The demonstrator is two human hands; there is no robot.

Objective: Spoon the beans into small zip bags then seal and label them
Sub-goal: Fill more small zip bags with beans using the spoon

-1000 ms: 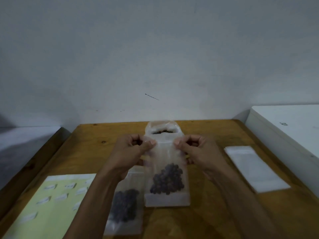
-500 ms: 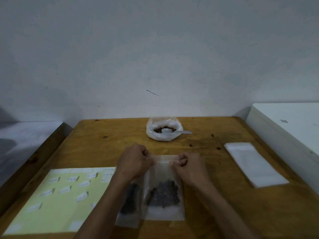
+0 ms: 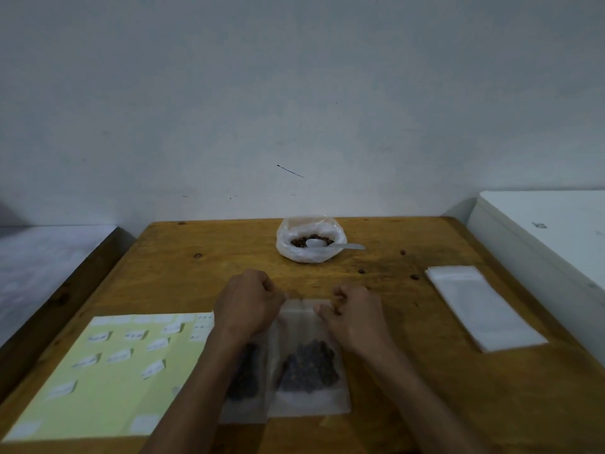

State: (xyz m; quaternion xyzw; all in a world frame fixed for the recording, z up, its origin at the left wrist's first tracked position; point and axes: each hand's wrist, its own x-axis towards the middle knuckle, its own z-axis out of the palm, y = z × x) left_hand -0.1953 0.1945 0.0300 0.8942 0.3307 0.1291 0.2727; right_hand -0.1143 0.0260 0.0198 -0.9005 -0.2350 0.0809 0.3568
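Note:
A small clear zip bag with dark beans in its lower half lies flat on the wooden table. My left hand and my right hand pinch its top strip from either side with curled fingers. A second filled bag lies under it to the left, partly hidden by my left forearm. At the back stands a plastic bag of beans with a white spoon resting in it. A yellow sheet with several white labels lies at the left.
A stack of empty zip bags lies at the right of the table. A white cabinet adjoins the right edge, and a grey surface lies beyond the left edge. A few loose beans lie on the wood.
Both hands have lowered the filled bag from upright in the air down flat onto the table, over the other bag. They still pinch its top edge.

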